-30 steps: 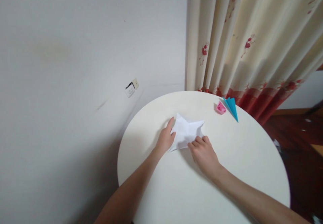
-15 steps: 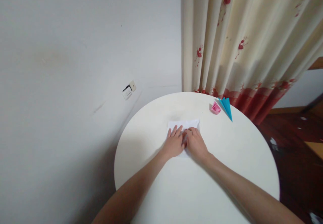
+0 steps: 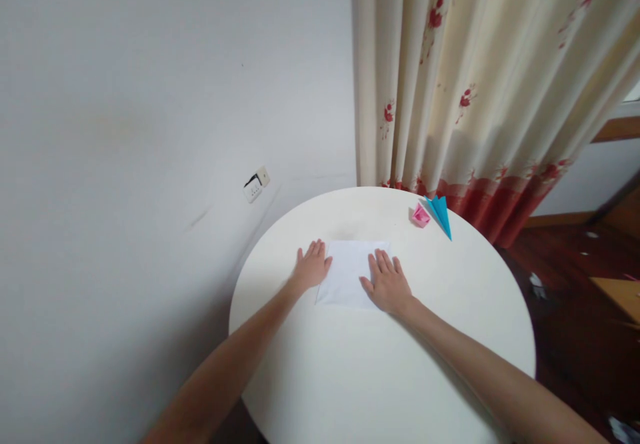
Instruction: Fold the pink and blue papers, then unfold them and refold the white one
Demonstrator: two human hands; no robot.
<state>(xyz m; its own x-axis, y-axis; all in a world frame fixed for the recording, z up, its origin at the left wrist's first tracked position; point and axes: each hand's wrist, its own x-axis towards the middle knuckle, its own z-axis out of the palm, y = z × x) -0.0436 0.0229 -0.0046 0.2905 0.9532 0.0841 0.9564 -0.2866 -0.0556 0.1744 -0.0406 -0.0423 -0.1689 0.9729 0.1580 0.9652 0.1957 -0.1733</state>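
Both hands lie palm-down on the white paper sheet (image 3: 349,272), forearms stretched out across the round table (image 3: 380,371). Left hand (image 3: 311,267) covers its left edge and right hand (image 3: 387,285) its right side, fingers straight and a bit spread, not gripping anything.

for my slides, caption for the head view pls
Left hand and right hand flat on white paper.

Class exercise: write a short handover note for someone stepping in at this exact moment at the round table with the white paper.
Left hand: open, flat, palm down at the left edge of the white paper.
Right hand: open, flat, pressing the paper's right part.
The paper lies flat as a rectangle on the round white table.
Pink folded piece and blue paper plane sit at the far edge by the curtain.
Done: paper pressed flat. Left: any further folds.
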